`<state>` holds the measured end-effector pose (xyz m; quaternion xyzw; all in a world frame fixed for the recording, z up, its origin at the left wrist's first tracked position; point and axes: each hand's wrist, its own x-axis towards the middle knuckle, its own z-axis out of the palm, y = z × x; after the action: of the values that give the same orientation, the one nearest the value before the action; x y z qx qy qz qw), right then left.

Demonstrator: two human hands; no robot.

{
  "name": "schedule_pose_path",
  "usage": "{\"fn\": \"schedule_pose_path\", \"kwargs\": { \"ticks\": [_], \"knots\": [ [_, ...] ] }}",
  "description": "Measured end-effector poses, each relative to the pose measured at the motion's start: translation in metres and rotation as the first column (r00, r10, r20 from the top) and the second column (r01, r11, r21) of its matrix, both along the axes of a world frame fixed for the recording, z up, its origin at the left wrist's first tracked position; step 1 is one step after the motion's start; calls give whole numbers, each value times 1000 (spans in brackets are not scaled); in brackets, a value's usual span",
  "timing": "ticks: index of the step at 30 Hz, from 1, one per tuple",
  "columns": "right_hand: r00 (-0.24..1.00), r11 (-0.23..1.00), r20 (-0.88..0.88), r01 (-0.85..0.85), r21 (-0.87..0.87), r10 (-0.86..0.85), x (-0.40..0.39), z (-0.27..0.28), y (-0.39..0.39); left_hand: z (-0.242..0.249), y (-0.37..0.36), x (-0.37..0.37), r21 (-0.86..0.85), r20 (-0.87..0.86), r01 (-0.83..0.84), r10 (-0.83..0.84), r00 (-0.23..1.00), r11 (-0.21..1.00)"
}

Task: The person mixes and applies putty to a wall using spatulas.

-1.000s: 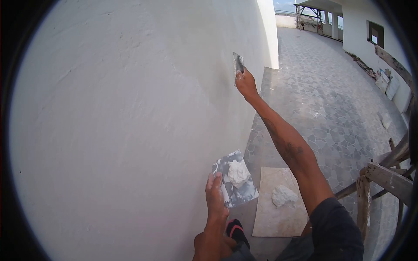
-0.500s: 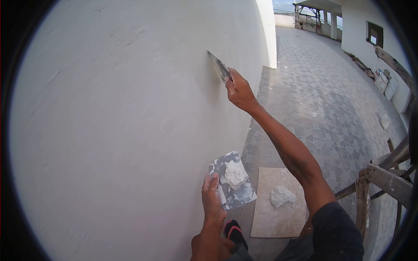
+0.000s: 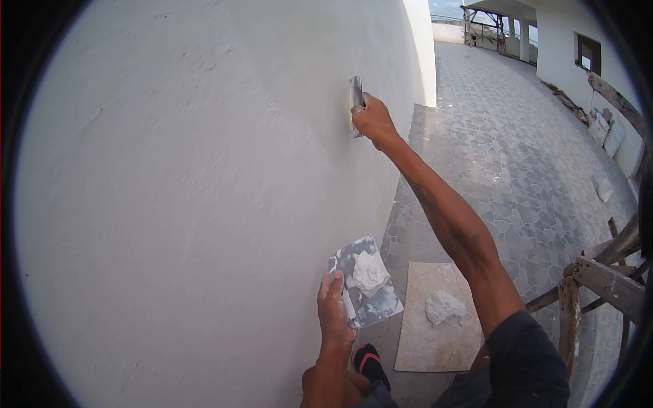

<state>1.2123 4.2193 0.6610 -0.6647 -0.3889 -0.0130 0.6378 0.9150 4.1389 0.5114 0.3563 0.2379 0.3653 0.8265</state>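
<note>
My right hand [image 3: 373, 121] is closed round the handle of a metal plastering trowel [image 3: 356, 102]. The trowel's blade stands nearly upright against the pale plastered wall [image 3: 204, 204]. Lower down, my left hand [image 3: 334, 307] grips a flat grey plate [image 3: 379, 310] by its left edge, thumb on top. On that plate sits a lump of white putty [image 3: 370, 273]. Below and to the right, a beige board [image 3: 415, 347] lies on the ground and carries another white putty heap [image 3: 445, 308].
Wooden scaffold bars [image 3: 605, 285] stand close on my right. Grey stone-patterned paving [image 3: 503, 149] runs along the wall into the distance. Sacks [image 3: 605, 129] lean by a white building [image 3: 564, 61] at the far right. My sandalled foot [image 3: 369, 364] is beside the board.
My right hand has shifted slightly right along the wall, and the trowel has turned from slanting to nearly upright. My left hand and the plate have hardly moved.
</note>
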Motion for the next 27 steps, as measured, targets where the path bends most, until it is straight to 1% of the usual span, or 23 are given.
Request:
{"fn": "schedule_pose_path", "kwargs": {
  "ticks": [2, 3, 5, 8, 9, 10, 12, 15, 18, 19, 21, 24, 27],
  "knots": [
    [990, 998, 138, 31, 55, -38, -36, 7, -17, -6, 2, 0, -22, -5, -4, 4, 1000, 1000],
    [967, 991, 254, -14, 132, -20, -45, 0, -22, -7, 2, 0, -32, -7, -7, 7, 1000, 999],
    [881, 954, 474, -129, 269, -14, -61, -9, -29, -4, 2, 0, -14, -21, -8, 8, 1000, 1000],
    [881, 973, 469, -155, 169, 59, -51, -19, -46, 2, 1, 0, -5, -28, 0, 0, 1000, 1000],
    [936, 983, 350, -95, 160, 34, -45, -16, -47, 2, 1, 0, -3, -26, 1, -1, 1000, 1000],
    [966, 972, 255, -14, 234, -47, -33, -14, -40, 0, 2, 0, -5, -19, 6, -6, 1000, 1000],
    [995, 987, -30, 102, 121, -99, 10, -12, -22, -5, 3, -1, -6, -6, 20, -20, 1000, 1000],
    [990, 987, -61, 135, 92, -130, 67, -22, 13, 2, 0, -1, -22, -51, -10, 9, 999, 1000],
    [997, 999, -78, 30, 39, -27, 81, -11, 24, -5, 2, 0, -12, -2, 6, -6, 1000, 1000],
    [998, 999, -54, 25, 46, -22, 81, -11, 27, -7, 3, 0, -1, 6, 11, -11, 1000, 1000],
    [1000, 998, -7, 17, 59, -16, 62, 5, 20, -12, 5, -1, 21, 21, 24, -24, 999, 999],
    [983, 994, 175, 46, 101, -63, 7, 21, -9, -10, 5, 0, -9, 19, 24, -24, 1000, 1000],
    [946, 988, 317, -108, 107, 69, -21, 17, -38, -9, 4, 0, -18, 9, 2, -2, 1000, 1000]
  ]
}}
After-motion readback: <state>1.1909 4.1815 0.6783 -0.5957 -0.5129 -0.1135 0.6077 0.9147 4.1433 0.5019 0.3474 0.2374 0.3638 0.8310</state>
